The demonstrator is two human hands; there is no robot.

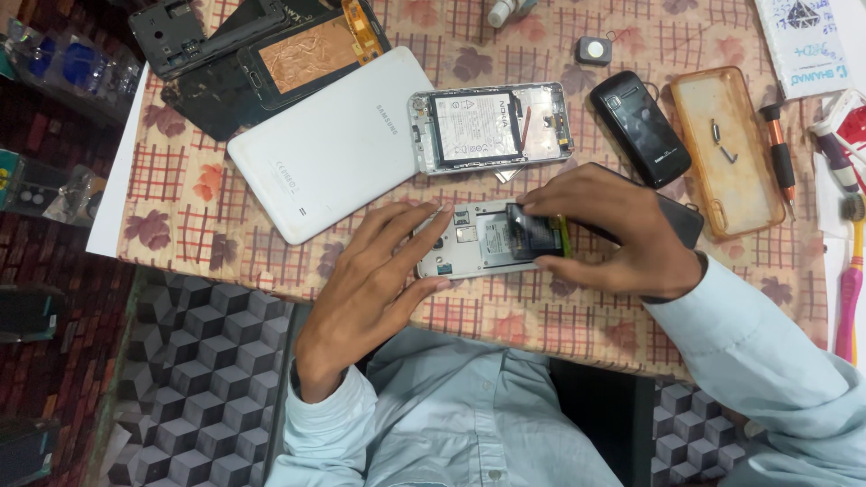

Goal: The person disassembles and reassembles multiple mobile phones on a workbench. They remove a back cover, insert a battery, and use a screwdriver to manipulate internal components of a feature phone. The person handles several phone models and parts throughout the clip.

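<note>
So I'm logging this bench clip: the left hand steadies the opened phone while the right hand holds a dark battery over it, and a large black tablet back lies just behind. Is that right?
Not quite: the tablet back is white, not black, as the head view shows. The rest holds: the left hand steadies the opened phone while the right hand holds the dark battery over it.

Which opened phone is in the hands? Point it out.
The small white phone at the table's near edge. The left hand steadies it; the right hand holds its battery. The other open phone lies untouched.
</note>
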